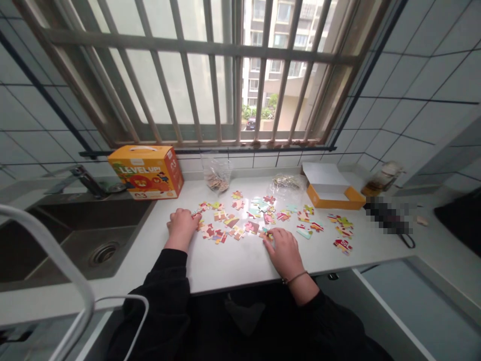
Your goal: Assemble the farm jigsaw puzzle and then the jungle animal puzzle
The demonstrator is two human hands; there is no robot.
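Observation:
Many colourful jigsaw puzzle pieces (236, 232) lie spread over the white countertop (229, 268). My left hand (182, 228) rests at the left end of the spread, its fingers bent and closed at a small red puzzle piece (196, 215). At the near edge of the middle pieces, my right hand (284, 252) pinches a brownish puzzle piece (265, 235) between thumb and fingers, partly covering it. Just beyond it sit pink and brown pieces (251, 227). A smaller group of red and green pieces (342, 244) lies farther right.
An orange puzzle box (145, 173) stands by the sink (131, 220). Clear bags (217, 173) and an open yellow-and-white box (334, 193) line the back. At right are a glass jar (381, 178) and a blurred dark object (389, 214). A white cable (80, 281) crosses front left.

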